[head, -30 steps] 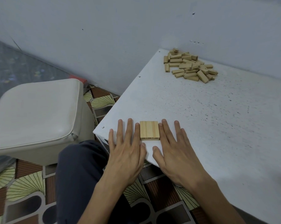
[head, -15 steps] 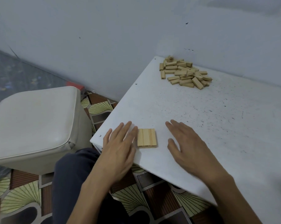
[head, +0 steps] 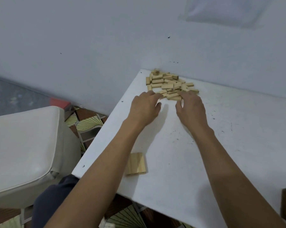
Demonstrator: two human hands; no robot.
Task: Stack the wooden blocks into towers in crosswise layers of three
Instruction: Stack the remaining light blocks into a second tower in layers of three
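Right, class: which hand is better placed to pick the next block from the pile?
Probably the right hand: its fingers lie over the nearest blocks of the pile. The left hand only reaches the pile's edge, and its forearm crosses the started layer.

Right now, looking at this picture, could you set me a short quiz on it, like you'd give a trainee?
1. Short answer: how many hands reach the loose pile of blocks?
2. Pick one: the flat layer of blocks lies A) by the table's near edge, B) atop the pile, C) at the table's far corner.
3. True or false: the left hand rests on that flat layer.
Key: 1 two, the left hand and the right hand; 2 A; 3 false, it is at the pile.
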